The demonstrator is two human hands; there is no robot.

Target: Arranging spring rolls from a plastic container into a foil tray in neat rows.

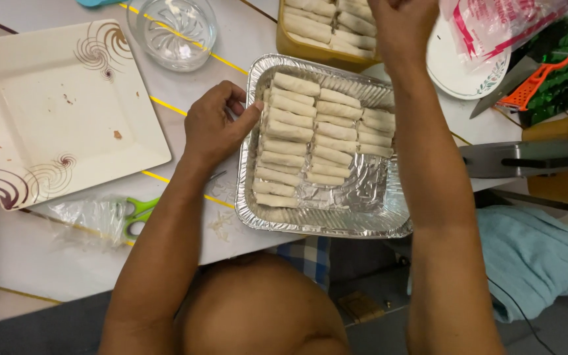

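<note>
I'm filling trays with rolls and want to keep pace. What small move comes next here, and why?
Probably bring the right hand back from the far tray with a roll: the foil tray has bare foil in front, and the left hand steadies its rim.

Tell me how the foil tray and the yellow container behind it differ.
The foil tray is shiny crinkled silver, while the yellow container has smooth, opaque walls. The foil tray shows bare foil at its near end; the yellow container looks packed full where visible. The left hand touches the foil tray's rim; the right hand is over the yellow container. Both hold rows of pale rolls.
</note>
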